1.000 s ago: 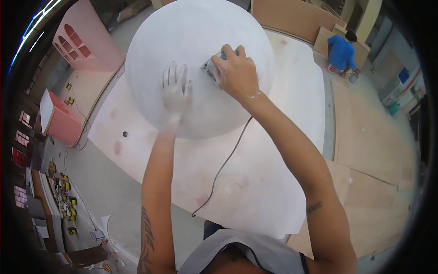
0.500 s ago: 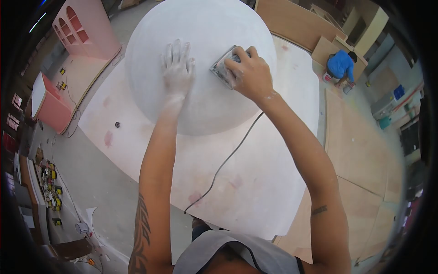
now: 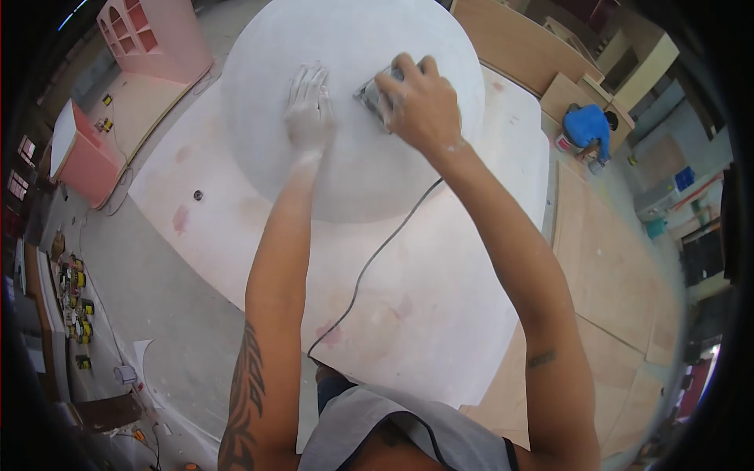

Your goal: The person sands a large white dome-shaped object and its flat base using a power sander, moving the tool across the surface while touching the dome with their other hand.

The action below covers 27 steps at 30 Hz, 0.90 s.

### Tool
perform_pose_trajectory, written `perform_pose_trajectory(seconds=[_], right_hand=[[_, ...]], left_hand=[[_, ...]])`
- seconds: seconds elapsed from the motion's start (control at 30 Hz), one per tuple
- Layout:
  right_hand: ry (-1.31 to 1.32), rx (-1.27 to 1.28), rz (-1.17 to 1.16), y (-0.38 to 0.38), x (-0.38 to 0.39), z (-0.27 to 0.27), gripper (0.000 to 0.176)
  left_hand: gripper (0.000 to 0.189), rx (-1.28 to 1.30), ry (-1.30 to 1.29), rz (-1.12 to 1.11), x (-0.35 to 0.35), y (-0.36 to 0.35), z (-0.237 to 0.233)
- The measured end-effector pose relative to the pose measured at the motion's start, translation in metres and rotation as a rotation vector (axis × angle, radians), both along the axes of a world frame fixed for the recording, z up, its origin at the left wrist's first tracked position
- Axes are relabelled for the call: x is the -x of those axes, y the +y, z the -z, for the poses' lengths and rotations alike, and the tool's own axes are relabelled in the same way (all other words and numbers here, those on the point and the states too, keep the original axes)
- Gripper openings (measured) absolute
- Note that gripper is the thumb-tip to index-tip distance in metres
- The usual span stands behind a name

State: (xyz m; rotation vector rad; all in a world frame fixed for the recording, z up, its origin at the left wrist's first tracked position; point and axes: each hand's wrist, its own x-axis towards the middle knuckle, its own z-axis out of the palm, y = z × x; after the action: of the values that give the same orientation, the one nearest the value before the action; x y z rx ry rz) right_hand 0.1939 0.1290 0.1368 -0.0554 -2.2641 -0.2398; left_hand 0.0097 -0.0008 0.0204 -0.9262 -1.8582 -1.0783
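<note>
A large, pale, round dome-like piece [image 3: 369,173] rests on a broad white board [image 3: 259,235]. My left hand [image 3: 310,110], coated in white dust, lies flat on the dome with its fingers stretched out and close together. To its right, my right hand [image 3: 420,102] grips a dusty electric sander [image 3: 375,96] from above. The sander's base is against the dome's surface; much of its body is hidden under my fingers. A dark cord [image 3: 381,251] emerges below my right forearm and runs down across the board toward my body.
A small black ring [image 3: 198,195] sits on the board's left part. Pink cabinets [image 3: 157,43] stand at the upper left. Several yellow-and-black tools [image 3: 78,314] are at the lower left. A person in blue [image 3: 587,125] crouches at the right, near plywood panels [image 3: 605,259].
The sander and my right hand have moved up and left across the dome. My left hand's fingers have drawn closer together. The whole view has shifted slightly.
</note>
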Motion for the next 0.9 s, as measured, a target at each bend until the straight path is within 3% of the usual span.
perform_pose_trajectory(seconds=[0.17,0.4,0.47,0.73,0.9], right_hand=[[-0.072,-0.104,-0.151,0.0,-0.037,0.046,0.025],[-0.016,-0.034,-0.114,0.026,-0.011,0.004,0.02],[-0.003,0.046,0.01,0.023,-0.001,-0.005,0.018],[-0.103,-0.21,-0.228,0.025,-0.049,0.035,0.023],[0.015,0.03,-0.005,0.045,-0.008,-0.006,0.014]], left_hand=[[0.034,-0.075,0.038,0.018,0.0,-0.005,-0.004],[0.035,-0.077,0.001,0.008,-0.008,-0.006,-0.001],[0.036,-0.07,0.031,0.009,-0.005,-0.006,-0.003],[0.036,-0.088,0.022,0.027,-0.001,-0.003,0.001],[0.04,-0.049,0.034,-0.003,0.006,0.0,0.015]])
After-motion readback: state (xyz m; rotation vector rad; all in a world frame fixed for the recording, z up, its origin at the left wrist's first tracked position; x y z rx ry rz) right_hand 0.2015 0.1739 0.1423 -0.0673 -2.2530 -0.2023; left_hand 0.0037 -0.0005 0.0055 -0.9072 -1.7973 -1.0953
